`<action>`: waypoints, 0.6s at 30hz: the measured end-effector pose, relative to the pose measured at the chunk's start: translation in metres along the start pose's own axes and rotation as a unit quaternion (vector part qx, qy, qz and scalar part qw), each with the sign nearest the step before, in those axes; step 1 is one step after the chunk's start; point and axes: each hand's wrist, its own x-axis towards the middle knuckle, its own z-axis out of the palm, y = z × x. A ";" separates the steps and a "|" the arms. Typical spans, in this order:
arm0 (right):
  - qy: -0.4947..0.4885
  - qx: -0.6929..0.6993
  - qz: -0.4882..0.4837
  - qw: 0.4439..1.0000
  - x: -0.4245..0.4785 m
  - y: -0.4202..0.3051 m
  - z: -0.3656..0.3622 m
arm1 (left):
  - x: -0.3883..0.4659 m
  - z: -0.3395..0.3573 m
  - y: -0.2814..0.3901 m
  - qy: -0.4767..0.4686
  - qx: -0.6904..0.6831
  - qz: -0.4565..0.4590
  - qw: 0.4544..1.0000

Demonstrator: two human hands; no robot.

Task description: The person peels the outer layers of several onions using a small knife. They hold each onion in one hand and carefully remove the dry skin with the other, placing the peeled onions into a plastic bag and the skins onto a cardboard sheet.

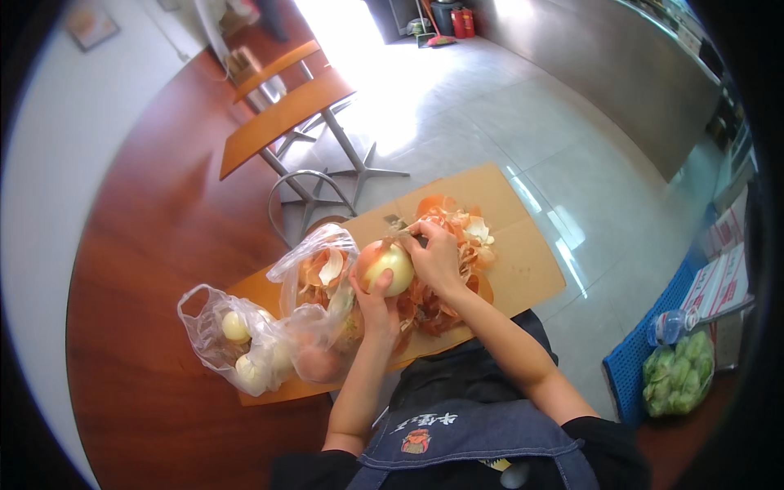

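A partly peeled onion (392,269) rests in my left hand (375,303), its pale flesh bare on the right and some orange skin still on the upper left. At its top, my right hand (433,254) pinches the dry root or stem end with thumb and forefinger. Loose onion skins (441,306) lie heaped below and behind the right hand. To the left stands an opened clear plastic bag (312,245) with skins and unpeeled onions in it. Further left, another plastic bag (202,331) holds several peeled onions (235,326).
Flattened cardboard (527,257) lies under the skins. Orange tables (288,125) with metal legs stand ahead. On the right are a blue perforated mat (631,361), a plastic bottle (669,327), a bag of green vegetables (678,373) and printed boxes (723,282). Red fire extinguishers (462,23) stand far back.
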 end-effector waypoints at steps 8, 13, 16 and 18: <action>-0.010 0.049 0.104 0.993 0.011 0.031 0.017 | 0.007 -0.012 -0.004 -0.058 -0.043 0.042 0.996; -0.017 0.007 0.122 0.992 0.018 0.027 0.022 | 0.006 -0.018 0.004 -0.075 -0.055 0.065 0.994; -0.001 -0.014 0.097 0.995 0.024 0.043 0.022 | 0.012 -0.032 0.006 -0.131 -0.101 0.038 0.986; 0.009 -0.043 0.068 0.997 0.030 0.050 0.017 | 0.017 -0.034 0.017 -0.249 -0.160 0.009 0.955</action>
